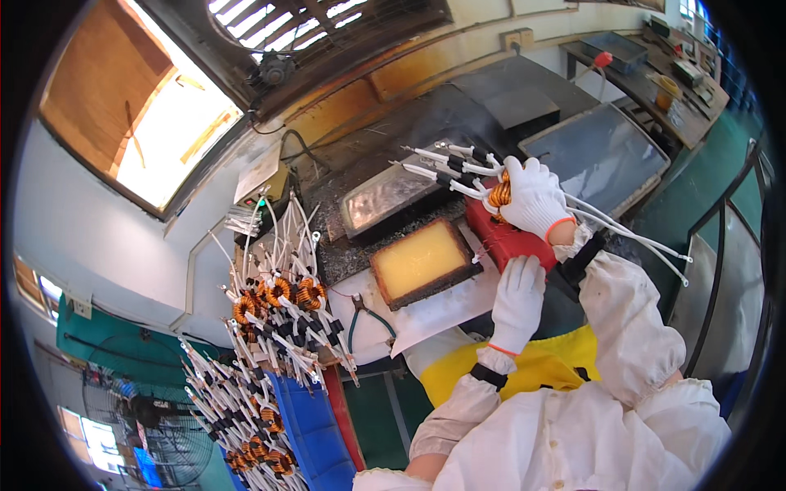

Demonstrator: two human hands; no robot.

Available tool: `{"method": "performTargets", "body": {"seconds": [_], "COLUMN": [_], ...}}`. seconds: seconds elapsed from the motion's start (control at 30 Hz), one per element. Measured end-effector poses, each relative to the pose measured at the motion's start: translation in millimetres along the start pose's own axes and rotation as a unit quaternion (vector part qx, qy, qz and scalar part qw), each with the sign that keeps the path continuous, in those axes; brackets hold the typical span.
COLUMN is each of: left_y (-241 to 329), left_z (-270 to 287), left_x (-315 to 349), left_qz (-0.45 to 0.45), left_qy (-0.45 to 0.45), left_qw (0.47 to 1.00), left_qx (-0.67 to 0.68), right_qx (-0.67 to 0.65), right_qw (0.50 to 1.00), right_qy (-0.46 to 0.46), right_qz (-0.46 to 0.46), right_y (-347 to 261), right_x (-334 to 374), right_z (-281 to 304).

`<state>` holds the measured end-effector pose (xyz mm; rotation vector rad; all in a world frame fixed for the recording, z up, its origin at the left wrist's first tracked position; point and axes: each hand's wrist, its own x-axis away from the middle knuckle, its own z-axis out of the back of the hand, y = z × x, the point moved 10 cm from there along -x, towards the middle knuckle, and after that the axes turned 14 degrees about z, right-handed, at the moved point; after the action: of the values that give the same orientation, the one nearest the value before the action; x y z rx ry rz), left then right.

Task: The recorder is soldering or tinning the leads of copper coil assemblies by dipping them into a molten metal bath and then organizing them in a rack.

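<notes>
In a white glove, my right hand is closed round a copper-wound ring coil. White leads with black sleeves and metal lugs stick out from under the hand to the far left, and more white leads trail to the right. Below the coil is a red block-like object, its exact kind unclear. My left hand, also gloved, rests on the red object's near edge with its fingers stretched out. A rectangular tray of yellowish material stands left of the red object.
Behind the yellow tray sits a metal pan with a shiny surface. Pliers with green handles lie on the white sheet. Several leaded coils crowd the left, above a blue bin. A caged fan stands lower left.
</notes>
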<state>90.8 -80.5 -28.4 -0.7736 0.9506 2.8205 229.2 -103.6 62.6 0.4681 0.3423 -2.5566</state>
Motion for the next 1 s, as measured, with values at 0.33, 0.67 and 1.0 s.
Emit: {"method": "performTargets", "body": {"seconds": [0.33, 0.67, 1.0], "left_y": [12, 20, 59], "left_z": [5, 70, 77], "left_x": [1, -27, -122], "left_qz": [-0.065, -0.054, -0.245], "left_qy": [-0.013, 0.116, 0.110], "left_qw": [0.997, 0.992, 0.956], "left_qx": [-0.028, 0.000, -0.122], "right_qx": [-0.089, -0.070, -0.055], "right_qw": [0.974, 0.958, 0.944], "right_qy": [0.172, 0.241, 0.311], "right_qz": [-0.114, -0.135, -0.094], "right_y": [19, 23, 18], "right_x": [67, 83, 83], "right_z": [27, 30, 43]}}
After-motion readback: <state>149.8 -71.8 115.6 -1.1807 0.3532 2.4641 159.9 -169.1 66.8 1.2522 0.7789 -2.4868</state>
